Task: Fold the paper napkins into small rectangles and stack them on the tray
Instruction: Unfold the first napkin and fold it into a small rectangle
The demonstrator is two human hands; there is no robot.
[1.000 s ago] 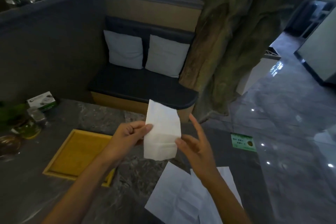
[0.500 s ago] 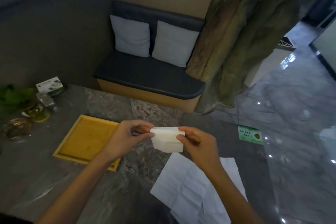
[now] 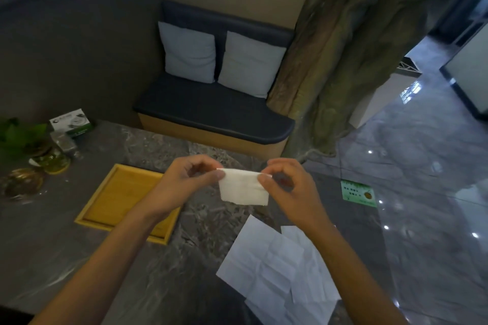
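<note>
1. so, furthest left of the fingers lies the one wooden tray (image 3: 116, 200), bare inside, with the left wrist passing over its right end. it sits close by the left hand, likely so a finished piece can be set down with a short reach.
2. the left hand (image 3: 184, 182) is curled shut, thumb and forefinger pinching the upper left corner of the folded napkin (image 3: 244, 188), the other fingers tucked in behind.
3. that napkin hangs between the two hands, clear above the marble table (image 3: 52, 245), a small white rectangle whose top edge is pulled taut between the two pinches. it is probably held up in the air so the crease can be squared and sharpened before it goes down.
4. the right hand (image 3: 290, 190) mirrors the left, thumb and forefinger closed on the upper right corner, remaining fingers loosely bent.
5. below and to the right of the right fingers lie the flat napkins (image 3: 277, 269), overlapping at the table's near edge, within easy reach for the next fold.
6. count: one tray, one folded napkin in hand, none stacked on the tray yet, and at least two flat sheets, though the overlap hides an exact number.
</note>
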